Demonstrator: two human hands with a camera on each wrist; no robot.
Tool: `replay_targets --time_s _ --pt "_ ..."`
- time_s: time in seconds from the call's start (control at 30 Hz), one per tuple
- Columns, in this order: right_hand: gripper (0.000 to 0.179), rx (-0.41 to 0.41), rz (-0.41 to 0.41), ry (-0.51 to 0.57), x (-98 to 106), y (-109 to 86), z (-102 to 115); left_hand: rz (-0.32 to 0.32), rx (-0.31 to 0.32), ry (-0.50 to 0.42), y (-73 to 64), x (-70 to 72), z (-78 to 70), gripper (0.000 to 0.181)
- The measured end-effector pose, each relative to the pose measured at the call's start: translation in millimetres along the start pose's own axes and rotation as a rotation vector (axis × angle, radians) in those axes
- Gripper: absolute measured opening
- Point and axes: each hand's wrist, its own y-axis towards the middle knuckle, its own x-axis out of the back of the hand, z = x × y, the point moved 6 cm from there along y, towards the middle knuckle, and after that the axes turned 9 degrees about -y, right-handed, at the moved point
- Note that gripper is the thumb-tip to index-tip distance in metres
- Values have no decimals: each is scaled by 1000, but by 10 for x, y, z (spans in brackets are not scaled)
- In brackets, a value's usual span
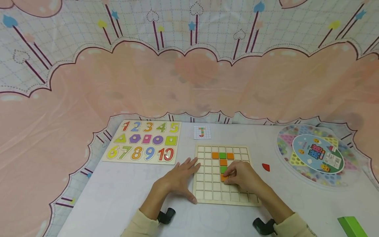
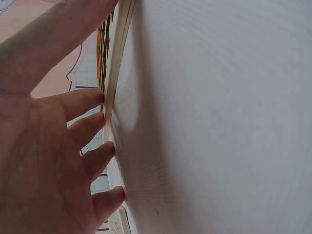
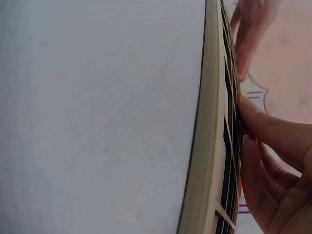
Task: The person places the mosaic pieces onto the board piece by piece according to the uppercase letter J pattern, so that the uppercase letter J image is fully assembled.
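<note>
A wooden grid board (image 1: 208, 194) lies on the table with orange and green square tiles in a short row and a column below it. My left hand (image 1: 182, 177) is spread along the board's left edge, thumb by the near corner and fingertips at the rim. In the left wrist view its straight fingers reach the board's side (image 2: 117, 63). My right hand (image 1: 244, 176) is over the board, thumb and forefinger pinching the lowest orange tile (image 1: 223, 178) in the column. Its fingertips hide part of that tile. The right wrist view shows the curled fingers (image 3: 273, 131) close over the grid.
Behind the board lies a small card (image 1: 202, 132) with a coloured J pattern. A number-and-shape puzzle (image 1: 142, 141) is at the left. To the right are a red piece (image 1: 265, 167), a round clear-rimmed case (image 1: 318, 154) and a green block (image 1: 351, 226).
</note>
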Motion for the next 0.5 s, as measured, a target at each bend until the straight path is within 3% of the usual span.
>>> replay_targets --time_s 0.5 --pt "15 44 -9 -30 -8 0 -19 2 5 6 -1 2 5 123"
